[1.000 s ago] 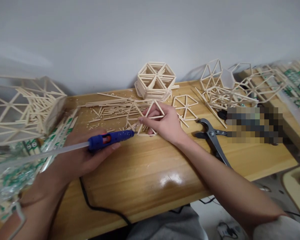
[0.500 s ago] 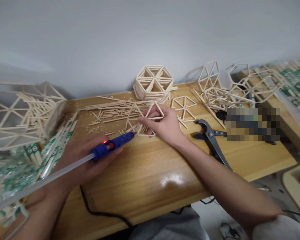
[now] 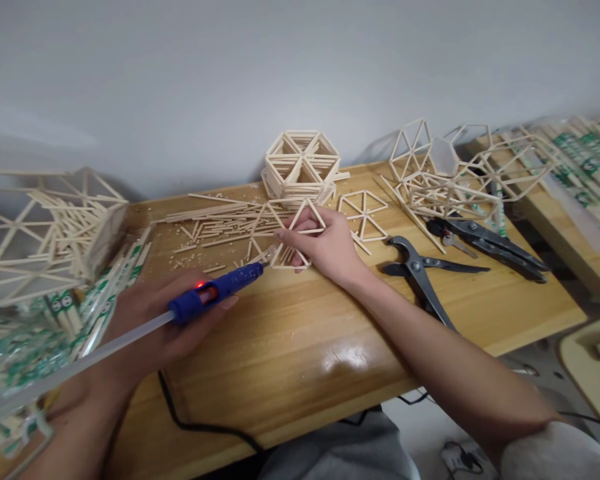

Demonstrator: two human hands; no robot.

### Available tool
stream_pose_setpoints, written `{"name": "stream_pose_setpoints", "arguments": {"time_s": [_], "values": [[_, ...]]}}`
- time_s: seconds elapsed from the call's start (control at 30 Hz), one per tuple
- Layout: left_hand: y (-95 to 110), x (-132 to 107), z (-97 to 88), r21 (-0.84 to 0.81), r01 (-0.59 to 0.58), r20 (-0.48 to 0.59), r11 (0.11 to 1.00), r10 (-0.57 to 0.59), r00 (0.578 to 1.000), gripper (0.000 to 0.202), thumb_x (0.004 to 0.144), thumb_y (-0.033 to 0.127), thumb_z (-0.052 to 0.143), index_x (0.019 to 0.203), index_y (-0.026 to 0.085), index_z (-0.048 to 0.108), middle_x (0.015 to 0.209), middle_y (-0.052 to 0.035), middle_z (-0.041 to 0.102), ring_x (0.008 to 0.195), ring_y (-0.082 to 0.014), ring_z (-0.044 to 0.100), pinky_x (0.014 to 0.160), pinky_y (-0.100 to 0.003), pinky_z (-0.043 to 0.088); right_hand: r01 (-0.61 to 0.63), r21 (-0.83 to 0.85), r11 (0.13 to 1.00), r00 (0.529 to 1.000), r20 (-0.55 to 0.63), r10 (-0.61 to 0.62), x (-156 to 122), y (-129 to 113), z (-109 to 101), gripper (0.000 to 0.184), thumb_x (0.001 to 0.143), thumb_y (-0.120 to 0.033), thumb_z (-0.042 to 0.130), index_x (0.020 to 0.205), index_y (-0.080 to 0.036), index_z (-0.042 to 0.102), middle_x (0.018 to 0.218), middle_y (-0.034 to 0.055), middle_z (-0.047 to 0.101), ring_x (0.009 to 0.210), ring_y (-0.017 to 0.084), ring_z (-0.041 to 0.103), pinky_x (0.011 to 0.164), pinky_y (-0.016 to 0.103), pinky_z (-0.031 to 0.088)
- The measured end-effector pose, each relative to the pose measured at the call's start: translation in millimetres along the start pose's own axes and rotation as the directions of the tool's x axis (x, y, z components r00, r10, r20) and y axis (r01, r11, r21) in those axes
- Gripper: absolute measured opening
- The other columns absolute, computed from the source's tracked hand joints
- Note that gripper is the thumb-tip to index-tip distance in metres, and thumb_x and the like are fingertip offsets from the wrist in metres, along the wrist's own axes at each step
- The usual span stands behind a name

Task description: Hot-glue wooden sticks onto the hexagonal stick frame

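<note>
My left hand [image 3: 180,320] is wrapped round a blue hot glue gun [image 3: 217,293] with a glowing red light and a long whitish glue stick out of its back. The gun's tip points at the lower left of a hexagonal stick frame [image 3: 314,232] made of thin wooden sticks. My right hand [image 3: 325,247] pinches this frame near its middle, just above the table, hiding part of it. Whether the tip touches the wood, I cannot tell. Right of that hand, another stick frame [image 3: 365,215] lies flat.
Loose cut sticks [image 3: 225,223] and crumbs lie behind the glue gun. A stack of hexagonal frames [image 3: 303,167] stands by the wall. Pliers [image 3: 417,267], a second black tool [image 3: 500,247] and open stick structures [image 3: 445,187] are at right. Packaged chopsticks [image 3: 115,287] lie left. A black cord [image 3: 180,417] crosses the front.
The glue gun has shifted slightly left and its tip stays near the frame. My right hand keeps its pinch. The whole view has moved a little.
</note>
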State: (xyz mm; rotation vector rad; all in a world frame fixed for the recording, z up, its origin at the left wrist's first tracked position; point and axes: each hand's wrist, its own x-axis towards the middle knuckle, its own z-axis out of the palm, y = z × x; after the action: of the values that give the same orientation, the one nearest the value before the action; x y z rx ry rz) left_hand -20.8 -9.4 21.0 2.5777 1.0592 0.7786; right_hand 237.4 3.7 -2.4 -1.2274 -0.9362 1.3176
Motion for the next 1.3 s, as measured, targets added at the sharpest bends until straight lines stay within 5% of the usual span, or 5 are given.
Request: {"name": "stream_pose_setpoints", "arguments": {"time_s": [0.6, 0.93, 1.13, 1.3], "values": [[10, -3, -3.4, -0.025, 0.147, 0.006, 0.989, -0.147, 0.989, 0.016, 0.091, 0.041, 0.072, 0.082, 0.030, 0.064, 0.067, 0.0052, 0.061, 0.054, -0.0136, 0.055, 0.052, -0.028, 0.036, -0.076, 0.099, 0.992, 0.997, 0.032, 0.074, 5, 6, -3, 0.047, 0.056, -0.044, 0.098, 0.077, -0.019, 0.064, 0.065, -0.0021, 0.070, 0.041, 0.014, 0.061, 0.035, 0.024, 0.054], [6, -5, -2.4, -0.055, 0.106, 0.006, 0.993, -0.106, 0.994, 0.013, 0.090, 0.040, 0.073, 0.087, 0.030, 0.065, 0.069, 0.0061, 0.064, 0.054, -0.0115, 0.057, 0.051, -0.027, 0.036, -0.054, 0.172, 0.984, 0.999, 0.014, 0.053, 7, 8, -6, 0.044, 0.055, -0.039, 0.100, 0.076, -0.018, 0.067, 0.065, -0.0013, 0.072, 0.040, 0.013, 0.060, 0.035, 0.024, 0.054], [-1, -3, 0.7, -0.030, -0.025, -0.074, 0.999, 0.023, 0.997, 0.012, 0.090, 0.038, 0.072, 0.086, 0.029, 0.065, 0.066, 0.0072, 0.063, 0.048, -0.0100, 0.054, 0.045, -0.024, 0.034, -0.072, 0.130, 0.989, 0.997, 0.011, 0.071, 7, 7, -6, 0.046, 0.057, -0.043, 0.099, 0.079, -0.018, 0.066, 0.068, -0.0011, 0.072, 0.041, 0.013, 0.061, 0.036, 0.024, 0.054], [2, -2, 0.8, 0.026, 0.052, -0.096, 0.998, -0.049, 0.994, 0.020, 0.092, 0.043, 0.070, 0.080, 0.028, 0.064, 0.059, 0.0084, 0.057, 0.046, -0.0098, 0.051, 0.044, -0.024, 0.034, -0.080, 0.105, 0.991, 0.997, 0.016, 0.079, 5, 4, -5, 0.048, 0.056, -0.044, 0.098, 0.080, -0.019, 0.065, 0.071, -0.0008, 0.073, 0.042, 0.013, 0.062, 0.037, 0.024, 0.054]]}}
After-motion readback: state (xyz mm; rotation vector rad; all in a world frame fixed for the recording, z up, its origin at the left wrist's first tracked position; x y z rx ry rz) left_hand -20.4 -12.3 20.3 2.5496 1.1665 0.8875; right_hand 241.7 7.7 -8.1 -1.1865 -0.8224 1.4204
